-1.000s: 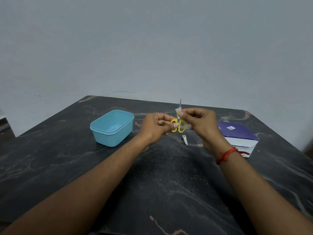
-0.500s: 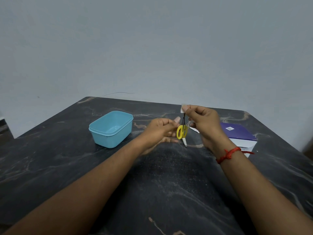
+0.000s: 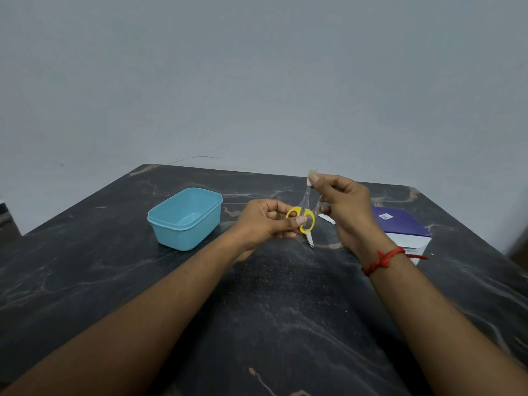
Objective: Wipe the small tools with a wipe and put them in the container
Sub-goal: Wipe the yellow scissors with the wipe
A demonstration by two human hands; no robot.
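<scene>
The left hand (image 3: 264, 221) holds the small scissors (image 3: 305, 200) by the yellow handles; its thumb and curled fingers pinch the rings. The blades point up, toward 12 o'clock, a little tilted to 1 o'clock. The right hand (image 3: 344, 208) pinches a small white wipe (image 3: 311, 180) around the tip of the blades with thumb and first finger, and the other fingers are loosely bent. Both hands are raised over the dark table (image 3: 285, 310).

At 6 o'clock from the scissors, a metal nail clipper (image 3: 310, 242) lies on the table. At 9 o'clock from the left hand stands the blue container (image 3: 183, 238), open; I see nothing inside it. At 3 o'clock from the right hand lies a purple and white packet (image 3: 400, 224), and a small white scrap (image 3: 327, 219) lies between the packet and the scissors. A red thread (image 3: 383, 260) is tied on the right wrist.
</scene>
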